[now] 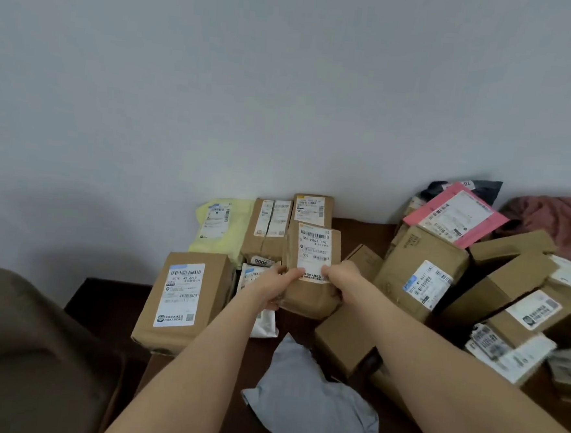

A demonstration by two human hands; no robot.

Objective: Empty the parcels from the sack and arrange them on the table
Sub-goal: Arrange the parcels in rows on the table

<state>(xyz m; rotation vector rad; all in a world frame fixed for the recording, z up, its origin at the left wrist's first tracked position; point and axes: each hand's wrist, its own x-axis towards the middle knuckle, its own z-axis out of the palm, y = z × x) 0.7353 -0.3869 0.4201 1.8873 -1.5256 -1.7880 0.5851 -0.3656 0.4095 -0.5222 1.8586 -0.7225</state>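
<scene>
A brown paper parcel (306, 304) is held over the dark worktop (360, 231) by its lower end: the left hand (281, 285) pinches one corner, its fingers hidden behind, and the right hand (340, 277) curls round the other. Below the parcel's left corner a white mailer (264, 330) is mostly covered by the left wrist. Right of the parcel a heap of boxes (419, 259) is cut off by the frame edge, its nearest labels blurred beyond reading.

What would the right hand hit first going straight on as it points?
The right hand grips the parcel; beyond it, likely the two-label box by the wall. Depth unclear.
</scene>
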